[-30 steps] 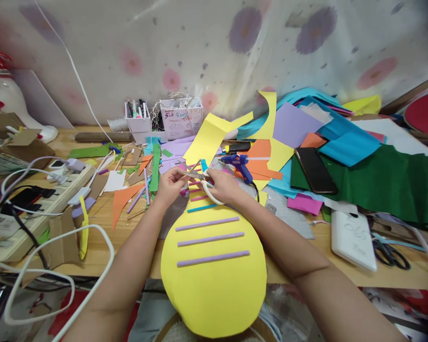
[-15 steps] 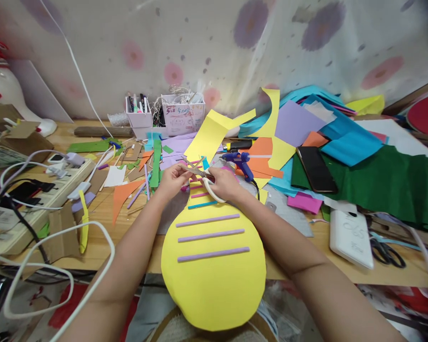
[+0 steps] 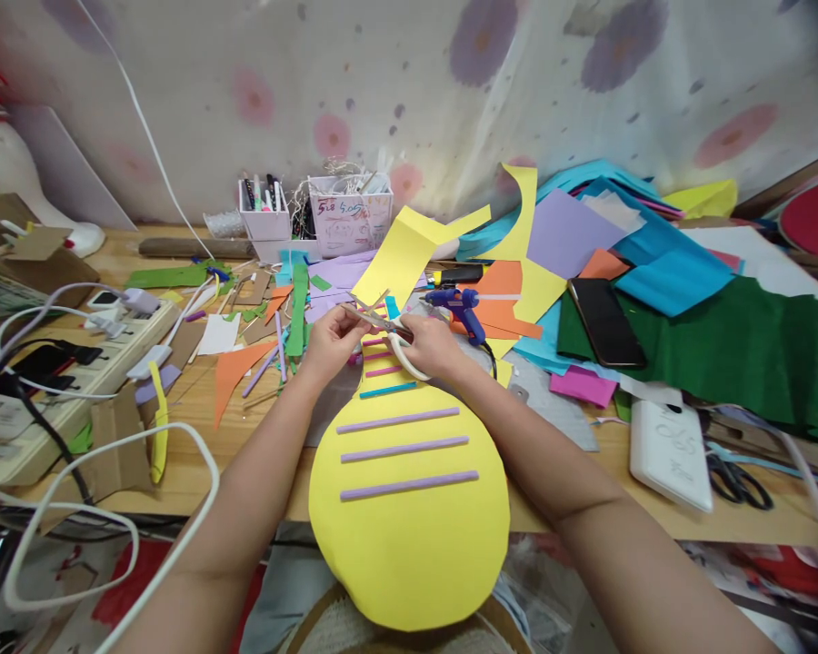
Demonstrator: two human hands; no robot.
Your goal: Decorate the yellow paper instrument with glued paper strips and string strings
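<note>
My right hand (image 3: 431, 343) grips a pair of white-handled scissors (image 3: 409, 359), blades pointing left toward my left hand (image 3: 334, 341). The left fingers are pinched together at the blade tips, on a thin tan stick (image 3: 380, 302) as far as I can make out; its lower part is hidden. Below both hands lies a yellow guitar-like cutout (image 3: 409, 554) with a round body and a narrow neck. Purple strips (image 3: 404, 449) run across its body, a blue strip (image 3: 387, 391) crosses the base of the neck, and several pink strips (image 3: 383, 371) sit higher up.
A blue glue gun (image 3: 460, 309) lies right of my hands. Coloured sheets, a phone (image 3: 606, 322), a white power bank (image 3: 672, 454) and black-handled scissors (image 3: 742, 481) are further right. Paper scraps, a power strip (image 3: 74, 391) and a looped white cable (image 3: 211, 472) are left.
The scissor blades and the tan stick have shifted slightly, and the blades now look closer together. Both hands stay nearly in place; the yellow cutout has barely moved.
</note>
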